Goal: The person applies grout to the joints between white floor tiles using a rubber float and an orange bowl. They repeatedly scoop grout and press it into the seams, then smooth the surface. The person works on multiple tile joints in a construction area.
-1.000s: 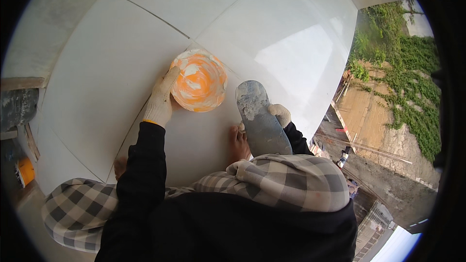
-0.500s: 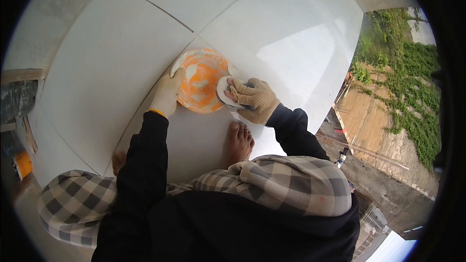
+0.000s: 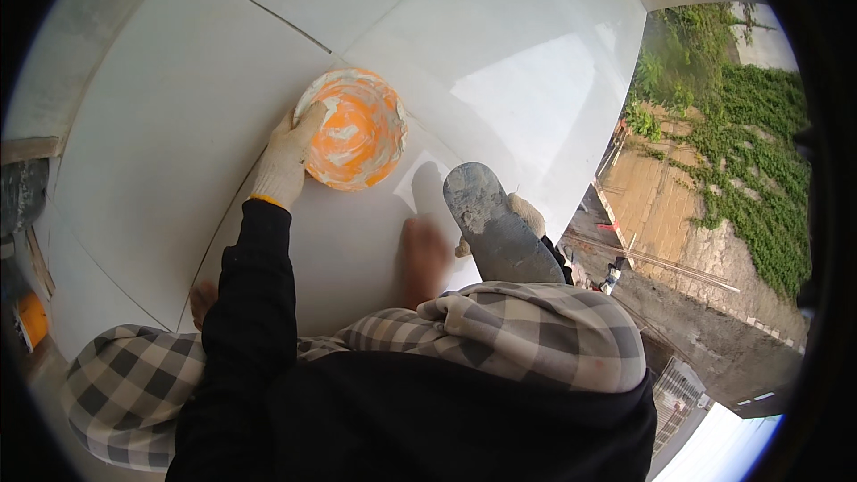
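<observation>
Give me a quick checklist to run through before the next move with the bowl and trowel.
1. Left hand grips the orange bowl at its rim: ok.
2. Bowl rests on the white tiles: ok.
3. Right hand holds the trowel: ok.
4. Trowel is clear of the bowl: ok.
5. Fresh paste on the trowel: cannot tell.
6. Bare foot clear of the bowl: ok.

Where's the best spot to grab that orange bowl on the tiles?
Grip the orange bowl at its rim, from the near-left side, where the left hand already holds it. It sits upright and open, smeared with pale paste inside, so pinching the rim edge looks safer than reaching in.
</observation>
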`<state>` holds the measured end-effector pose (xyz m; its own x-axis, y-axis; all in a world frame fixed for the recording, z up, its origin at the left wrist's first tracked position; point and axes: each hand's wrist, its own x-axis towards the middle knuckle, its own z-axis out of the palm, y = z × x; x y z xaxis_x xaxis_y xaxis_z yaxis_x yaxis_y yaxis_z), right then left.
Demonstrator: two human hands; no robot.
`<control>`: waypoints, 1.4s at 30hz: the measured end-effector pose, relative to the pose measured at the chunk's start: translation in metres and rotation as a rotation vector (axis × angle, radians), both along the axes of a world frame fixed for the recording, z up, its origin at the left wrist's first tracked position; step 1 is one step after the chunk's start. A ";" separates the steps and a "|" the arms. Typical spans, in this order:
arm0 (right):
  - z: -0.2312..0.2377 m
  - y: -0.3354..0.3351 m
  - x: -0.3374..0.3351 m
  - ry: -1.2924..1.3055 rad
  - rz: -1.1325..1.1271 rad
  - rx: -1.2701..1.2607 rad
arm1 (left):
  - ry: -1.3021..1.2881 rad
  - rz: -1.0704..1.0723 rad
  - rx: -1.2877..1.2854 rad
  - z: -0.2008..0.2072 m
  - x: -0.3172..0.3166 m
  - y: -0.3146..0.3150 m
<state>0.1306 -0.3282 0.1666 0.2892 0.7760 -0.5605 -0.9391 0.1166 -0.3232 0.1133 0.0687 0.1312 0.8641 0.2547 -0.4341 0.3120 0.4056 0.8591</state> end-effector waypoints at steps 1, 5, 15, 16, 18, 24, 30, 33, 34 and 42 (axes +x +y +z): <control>-0.006 0.003 -0.005 0.029 -0.031 0.055 | -0.023 -0.034 0.009 0.002 0.000 -0.002; -0.015 0.019 -0.010 0.055 -0.050 0.193 | 0.043 -0.085 0.059 0.016 0.004 -0.017; 0.025 0.066 0.020 -0.274 0.248 0.051 | 0.123 -0.070 -0.015 0.010 0.008 -0.020; 0.031 0.071 0.028 -0.411 0.315 -0.116 | 0.102 -0.043 -0.054 0.007 0.011 -0.022; 0.043 0.080 0.043 -0.676 0.502 -0.457 | 0.059 0.008 -0.135 0.001 0.011 -0.022; 0.042 0.122 0.061 -1.550 0.561 -0.703 | 0.065 -0.052 -0.209 -0.005 -0.001 -0.037; 0.024 0.160 0.064 -1.818 0.809 -0.961 | 0.110 -0.115 -0.100 -0.006 -0.005 -0.062; 0.022 0.170 0.048 -1.962 0.807 -0.980 | 0.045 -0.137 -0.092 -0.006 -0.006 -0.068; 0.025 0.169 0.045 -2.007 0.796 -0.929 | 0.027 -0.149 -0.068 -0.005 -0.006 -0.068; 0.065 0.144 0.053 -1.755 0.856 -0.977 | -0.041 -0.195 0.038 0.009 -0.003 -0.069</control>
